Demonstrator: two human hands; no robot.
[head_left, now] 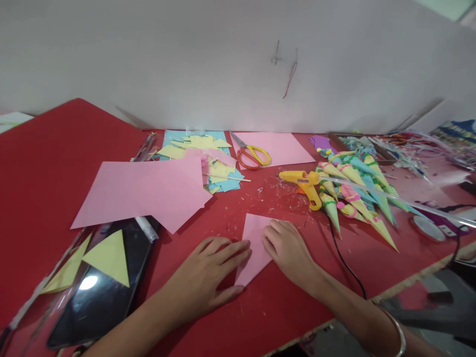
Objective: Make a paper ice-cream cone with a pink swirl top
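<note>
A small piece of pink paper (254,248) lies on the red table between my hands. My left hand (219,260) rests flat at its left edge, fingers spread and fingertips touching the paper. At the paper's upper right side, my right hand (284,245) is closed, its bent fingers gripping the edge; the thumb is mostly hidden. Just beyond my right hand lies a yellow glue gun (307,186) with a long clear glue stick in its back. Scissors (253,154) with red and yellow handles lie farther back, partly on a pink sheet (286,146).
Left of my hands, a larger pink sheet (148,191) overlaps a black phone-like slab (111,287) carrying a yellow paper triangle (111,258). Paper scraps (223,168) are piled behind. Several paper cones (357,178) lie at right beside a black cord (345,263). A white wall (186,64) borders the table (193,317).
</note>
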